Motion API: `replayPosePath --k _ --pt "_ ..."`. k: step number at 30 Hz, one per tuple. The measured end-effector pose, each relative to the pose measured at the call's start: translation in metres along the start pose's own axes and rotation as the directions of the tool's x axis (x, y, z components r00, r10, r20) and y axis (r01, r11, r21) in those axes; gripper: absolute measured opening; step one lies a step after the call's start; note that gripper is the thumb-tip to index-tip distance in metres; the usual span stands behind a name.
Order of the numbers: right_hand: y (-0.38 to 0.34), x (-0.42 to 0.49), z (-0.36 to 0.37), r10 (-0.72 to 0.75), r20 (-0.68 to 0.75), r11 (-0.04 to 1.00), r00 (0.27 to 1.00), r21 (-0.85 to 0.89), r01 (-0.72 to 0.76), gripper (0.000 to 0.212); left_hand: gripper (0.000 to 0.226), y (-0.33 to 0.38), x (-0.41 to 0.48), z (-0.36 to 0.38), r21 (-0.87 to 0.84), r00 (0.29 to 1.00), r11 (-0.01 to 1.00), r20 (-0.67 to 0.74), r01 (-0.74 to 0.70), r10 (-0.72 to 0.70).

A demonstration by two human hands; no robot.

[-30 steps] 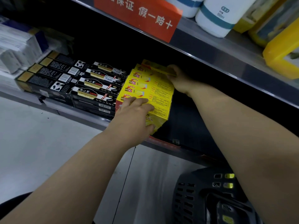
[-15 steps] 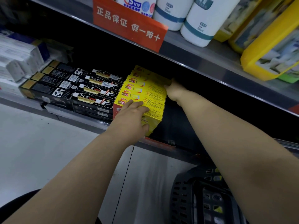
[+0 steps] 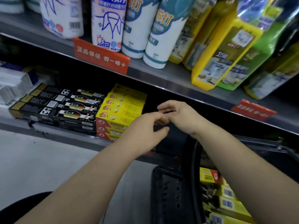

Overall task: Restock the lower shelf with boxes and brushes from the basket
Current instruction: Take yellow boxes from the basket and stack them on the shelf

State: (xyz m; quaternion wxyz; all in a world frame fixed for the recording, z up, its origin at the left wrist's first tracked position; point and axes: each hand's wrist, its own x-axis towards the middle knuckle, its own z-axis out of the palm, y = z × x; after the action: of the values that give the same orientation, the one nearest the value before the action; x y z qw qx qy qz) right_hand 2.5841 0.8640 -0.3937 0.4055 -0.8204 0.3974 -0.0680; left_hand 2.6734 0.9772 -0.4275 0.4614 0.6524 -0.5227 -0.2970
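A stack of yellow boxes point(image 3: 124, 109) sits on the dark lower shelf point(image 3: 68, 136), right beside rows of black boxes point(image 3: 64, 107). My left hand point(image 3: 145, 130) hovers just right of the yellow stack, fingers loosely curled, holding nothing. My right hand point(image 3: 179, 117) is close beside it in front of the dark empty part of the shelf, fingers apart and empty. The black basket point(image 3: 171, 194) stands at lower right with several yellow boxes point(image 3: 215, 191) inside; my right forearm covers part of it.
The upper shelf point(image 3: 169, 75) carries white bottles point(image 3: 155, 38) and yellow-green packs point(image 3: 226, 49), with red label signs point(image 3: 100, 55) on its edge. White packages point(image 3: 13, 83) lie at far left on the lower shelf. Grey floor point(image 3: 40, 162) lies below.
Both hands have let go of the yellow boxes and pulled back to the right, off the stack. The view has tilted up, showing more of the upper shelf and the basket.
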Motion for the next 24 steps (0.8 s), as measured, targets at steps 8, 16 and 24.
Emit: replayPosePath --k 8,16,24 --pt "0.068 -0.147 -0.074 0.092 -0.021 0.995 0.996 -0.035 -0.092 0.028 0.022 0.056 -0.047 0.058 0.210 0.920 0.943 0.351 -0.256 0.172" --pt "0.203 -0.200 -0.090 0.402 -0.051 0.895 0.914 -0.188 -0.404 0.016 0.027 0.079 -0.056 0.108 0.367 0.834 0.865 0.543 -0.342 0.099" --pt "0.287 -0.203 -0.106 0.553 -0.127 0.559 0.824 -0.676 -0.480 0.067 0.024 0.088 -0.052 0.140 0.385 0.822 0.866 0.567 -0.320 0.052"
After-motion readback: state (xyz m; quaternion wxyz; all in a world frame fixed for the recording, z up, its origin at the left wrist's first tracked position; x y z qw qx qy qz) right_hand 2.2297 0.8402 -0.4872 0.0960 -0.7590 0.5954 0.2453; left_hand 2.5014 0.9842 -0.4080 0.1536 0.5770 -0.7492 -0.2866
